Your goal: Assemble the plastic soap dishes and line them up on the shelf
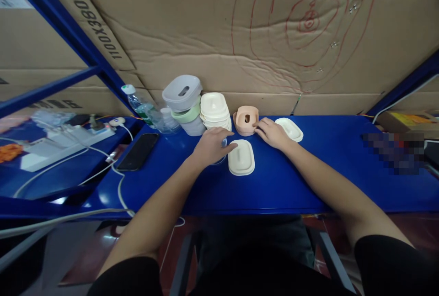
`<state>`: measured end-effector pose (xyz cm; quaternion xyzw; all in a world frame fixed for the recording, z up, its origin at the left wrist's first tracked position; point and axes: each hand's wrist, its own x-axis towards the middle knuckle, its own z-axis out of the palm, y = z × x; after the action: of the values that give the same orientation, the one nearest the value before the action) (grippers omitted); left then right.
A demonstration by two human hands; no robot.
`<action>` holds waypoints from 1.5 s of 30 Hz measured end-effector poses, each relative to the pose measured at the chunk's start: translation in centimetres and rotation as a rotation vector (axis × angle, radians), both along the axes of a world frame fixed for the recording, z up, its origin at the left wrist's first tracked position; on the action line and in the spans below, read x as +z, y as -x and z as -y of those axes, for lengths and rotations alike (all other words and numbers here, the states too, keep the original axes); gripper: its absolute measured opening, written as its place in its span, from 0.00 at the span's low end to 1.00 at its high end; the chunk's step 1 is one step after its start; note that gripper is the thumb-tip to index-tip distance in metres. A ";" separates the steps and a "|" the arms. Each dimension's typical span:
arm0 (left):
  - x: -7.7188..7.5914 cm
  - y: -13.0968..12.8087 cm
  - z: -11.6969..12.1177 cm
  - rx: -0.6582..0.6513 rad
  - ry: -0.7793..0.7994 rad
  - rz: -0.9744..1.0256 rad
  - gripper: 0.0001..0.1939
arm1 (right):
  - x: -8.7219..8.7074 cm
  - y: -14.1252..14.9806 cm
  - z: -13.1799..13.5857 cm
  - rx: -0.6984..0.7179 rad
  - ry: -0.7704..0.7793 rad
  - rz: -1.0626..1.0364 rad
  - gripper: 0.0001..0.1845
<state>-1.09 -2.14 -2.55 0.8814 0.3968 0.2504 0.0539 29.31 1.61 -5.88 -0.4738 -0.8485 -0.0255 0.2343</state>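
Observation:
My left hand [213, 146] hovers or rests over a clear object, mostly hidden beneath it. Its thumb and fingers are apart, and the thumb reaches the upper left edge of a cream lid [241, 161] with a raised middle. With fingers extended, my right hand [273, 133] touches the right side of a peach-coloured box [252, 112], which has a dark slot in its top. Behind my right hand lies another cream lid [291, 129]. A stack of cream lids [214, 104] stands behind my left hand.
Left of the lid stack, grey and green boxes [183, 93] are piled up. Beside them are a clear bottle [139, 104] and clear plastic cups [168, 122]. A black phone [138, 151], white cables and a power strip [66, 150] lie further left. Cardboard [192, 26] walls the back of the blue table [274, 186].

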 end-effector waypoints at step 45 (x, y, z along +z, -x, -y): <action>0.0 -0.2 0.2 -0.007 0.140 -0.257 0.23 | -0.9 0.3 -0.2 -0.088 0.013 -0.103 0.30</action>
<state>-0.90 -2.36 -2.59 0.9018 0.4137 0.1070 0.0647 29.03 1.76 -6.78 -0.5128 -0.8139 -0.0056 0.2731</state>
